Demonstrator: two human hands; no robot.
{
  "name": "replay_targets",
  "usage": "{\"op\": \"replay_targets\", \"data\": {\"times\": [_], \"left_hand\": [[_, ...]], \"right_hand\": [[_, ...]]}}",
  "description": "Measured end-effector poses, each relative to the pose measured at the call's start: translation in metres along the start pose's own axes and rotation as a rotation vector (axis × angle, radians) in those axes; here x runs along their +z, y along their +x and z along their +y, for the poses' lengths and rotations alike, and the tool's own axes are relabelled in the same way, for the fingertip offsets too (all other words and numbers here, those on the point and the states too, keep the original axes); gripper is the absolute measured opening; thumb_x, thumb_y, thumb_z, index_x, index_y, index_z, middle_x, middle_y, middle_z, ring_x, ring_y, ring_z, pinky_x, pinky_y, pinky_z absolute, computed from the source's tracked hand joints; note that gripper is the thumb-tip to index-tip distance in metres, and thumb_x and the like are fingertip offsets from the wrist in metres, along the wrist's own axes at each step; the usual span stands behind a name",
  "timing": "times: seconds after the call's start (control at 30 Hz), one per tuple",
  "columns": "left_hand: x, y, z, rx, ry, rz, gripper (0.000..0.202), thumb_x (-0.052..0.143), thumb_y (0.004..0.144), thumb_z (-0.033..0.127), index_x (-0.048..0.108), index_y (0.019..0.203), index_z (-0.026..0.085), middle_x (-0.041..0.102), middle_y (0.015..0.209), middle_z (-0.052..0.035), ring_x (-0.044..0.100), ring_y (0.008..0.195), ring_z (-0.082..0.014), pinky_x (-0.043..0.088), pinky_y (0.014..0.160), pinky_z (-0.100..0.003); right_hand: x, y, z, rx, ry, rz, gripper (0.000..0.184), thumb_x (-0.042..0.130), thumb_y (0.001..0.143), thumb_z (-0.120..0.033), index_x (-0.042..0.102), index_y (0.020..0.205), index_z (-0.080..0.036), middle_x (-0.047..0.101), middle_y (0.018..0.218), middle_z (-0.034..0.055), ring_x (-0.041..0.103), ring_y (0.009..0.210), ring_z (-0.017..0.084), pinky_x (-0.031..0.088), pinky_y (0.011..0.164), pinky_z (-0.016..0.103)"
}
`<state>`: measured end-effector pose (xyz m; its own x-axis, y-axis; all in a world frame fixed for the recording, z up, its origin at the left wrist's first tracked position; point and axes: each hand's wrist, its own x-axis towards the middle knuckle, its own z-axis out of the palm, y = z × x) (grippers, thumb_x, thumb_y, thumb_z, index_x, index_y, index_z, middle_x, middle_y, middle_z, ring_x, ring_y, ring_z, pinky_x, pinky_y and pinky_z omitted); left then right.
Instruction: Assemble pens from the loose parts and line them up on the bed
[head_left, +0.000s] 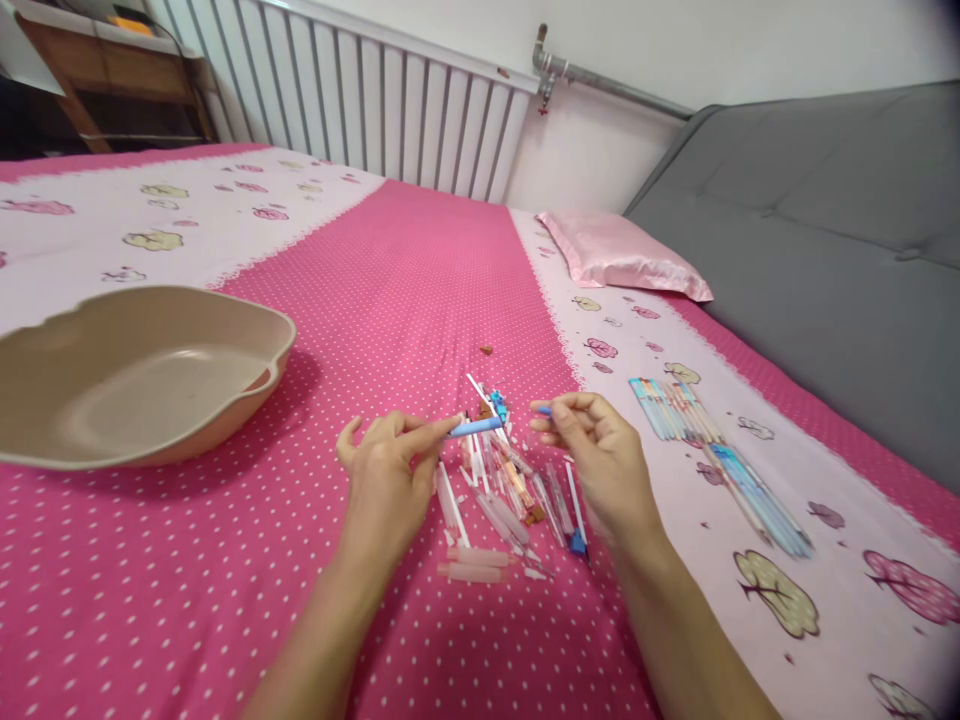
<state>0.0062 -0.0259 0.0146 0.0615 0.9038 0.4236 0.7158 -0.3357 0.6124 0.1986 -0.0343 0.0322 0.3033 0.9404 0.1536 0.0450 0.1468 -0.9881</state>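
Note:
Between the thumb and fingers of my left hand (pixel 394 470) is a light blue pen barrel (pixel 477 427), lying almost level above a pile. My right hand (pixel 600 445) pinches a small blue pen piece (pixel 544 410), mostly covered by the fingers; whether it is a cap or a plug I cannot tell. A gap separates the two blue parts. Below them lies a loose heap of pen parts (pixel 506 490): clear tubes, white refills and small brown and blue pieces. One blue piece (pixel 577 542) rests near my right wrist.
A large beige basin (pixel 142 440) stands on the bed at left. Assembled-looking pens lie in two groups at right, an upper row (pixel 675 410) and a lower row (pixel 761 500). Farther back are a pink pillow (pixel 622 250), a grey headboard (pixel 810 190) and a white radiator (pixel 375 90).

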Motion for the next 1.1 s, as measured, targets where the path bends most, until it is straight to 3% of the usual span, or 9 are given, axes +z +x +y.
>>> {"op": "replay_targets", "data": {"times": [0.07, 0.13, 0.27, 0.37, 0.47, 0.6, 0.77, 0.87, 1.1], "left_hand": [[0.0, 0.0, 0.0, -0.035, -0.004, 0.008, 0.028, 0.06, 0.081, 0.015, 0.073, 0.097, 0.032, 0.056, 0.069, 0.003, 0.052, 0.067, -0.0133, 0.027, 0.1, -0.053], [-0.001, 0.001, 0.0, -0.048, -0.01, 0.005, 0.028, 0.06, 0.08, 0.015, 0.073, 0.097, 0.033, 0.054, 0.066, 0.0036, 0.051, 0.066, -0.0131, 0.028, 0.099, -0.053], [0.0, 0.001, -0.001, -0.05, -0.013, -0.009, 0.029, 0.06, 0.08, 0.014, 0.072, 0.098, 0.034, 0.054, 0.066, 0.0038, 0.051, 0.066, -0.0133, 0.028, 0.099, -0.054], [0.0, 0.001, 0.0, -0.053, -0.004, -0.012, 0.028, 0.06, 0.079, 0.013, 0.073, 0.097, 0.031, 0.055, 0.067, 0.0031, 0.052, 0.067, -0.0136, 0.028, 0.1, -0.054], [0.0, 0.001, 0.0, -0.051, 0.002, -0.015, 0.027, 0.06, 0.08, 0.013, 0.073, 0.097, 0.028, 0.055, 0.068, 0.0024, 0.054, 0.068, -0.0141, 0.028, 0.1, -0.055], [-0.001, 0.001, 0.001, -0.058, 0.013, -0.016, 0.025, 0.061, 0.08, 0.013, 0.074, 0.096, 0.027, 0.055, 0.067, 0.0022, 0.054, 0.068, -0.0145, 0.029, 0.099, -0.055], [-0.001, 0.001, 0.001, -0.053, 0.012, -0.025, 0.028, 0.059, 0.081, 0.014, 0.073, 0.099, 0.031, 0.057, 0.069, 0.0024, 0.055, 0.069, -0.0147, 0.029, 0.1, -0.055], [0.0, 0.001, 0.0, -0.05, 0.007, -0.02, 0.029, 0.059, 0.081, 0.014, 0.072, 0.1, 0.032, 0.058, 0.069, 0.0025, 0.055, 0.069, -0.0147, 0.029, 0.1, -0.055], [-0.001, 0.001, 0.0, -0.054, -0.008, -0.022, 0.029, 0.061, 0.079, 0.014, 0.072, 0.098, 0.033, 0.057, 0.068, 0.0032, 0.055, 0.069, -0.0145, 0.03, 0.099, -0.054]], "right_hand": [[-0.006, 0.01, 0.008, 0.043, 0.046, 0.025, 0.018, 0.066, 0.075, -0.032, 0.057, 0.082, -0.018, 0.067, 0.085, 0.0014, 0.059, 0.065, 0.01, 0.048, 0.065, 0.025], [-0.01, 0.019, 0.019, 0.082, -0.053, -0.005, 0.012, 0.059, 0.075, -0.026, 0.06, 0.084, -0.018, 0.066, 0.082, 0.0006, 0.057, 0.062, 0.01, 0.046, 0.063, 0.025], [-0.015, 0.028, 0.042, 0.051, -0.684, -0.132, 0.028, 0.039, 0.08, -0.016, 0.067, 0.084, -0.017, 0.069, 0.082, 0.0035, 0.062, 0.077, 0.016, 0.044, 0.072, 0.028], [-0.016, 0.028, 0.049, 0.007, -0.997, -0.13, 0.029, 0.04, 0.085, -0.02, 0.068, 0.089, -0.015, 0.07, 0.093, 0.0096, 0.062, 0.09, 0.022, 0.041, 0.079, 0.031], [-0.017, 0.026, 0.052, 0.041, -1.057, -0.114, 0.027, 0.047, 0.085, -0.026, 0.068, 0.096, -0.012, 0.07, 0.092, 0.013, 0.062, 0.087, 0.026, 0.04, 0.075, 0.034], [-0.014, 0.024, 0.053, 0.065, -1.124, -0.116, 0.029, 0.059, 0.081, -0.032, 0.068, 0.1, -0.014, 0.07, 0.092, 0.0111, 0.063, 0.087, 0.026, 0.04, 0.071, 0.031], [-0.01, 0.023, 0.048, 0.077, -1.134, -0.147, 0.014, 0.061, 0.079, -0.027, 0.073, 0.083, -0.021, 0.07, 0.075, 0.0042, 0.062, 0.073, 0.02, 0.036, 0.06, 0.027], [-0.011, 0.024, 0.044, 0.08, -1.114, -0.135, 0.014, 0.059, 0.08, -0.027, 0.072, 0.079, -0.021, 0.068, 0.068, 0.0018, 0.061, 0.065, 0.017, 0.034, 0.056, 0.025], [-0.013, 0.024, 0.04, 0.069, -1.006, -0.103, 0.02, 0.058, 0.08, -0.029, 0.074, 0.087, -0.02, 0.073, 0.081, 0.0042, 0.065, 0.074, 0.019, 0.039, 0.064, 0.026]]}}
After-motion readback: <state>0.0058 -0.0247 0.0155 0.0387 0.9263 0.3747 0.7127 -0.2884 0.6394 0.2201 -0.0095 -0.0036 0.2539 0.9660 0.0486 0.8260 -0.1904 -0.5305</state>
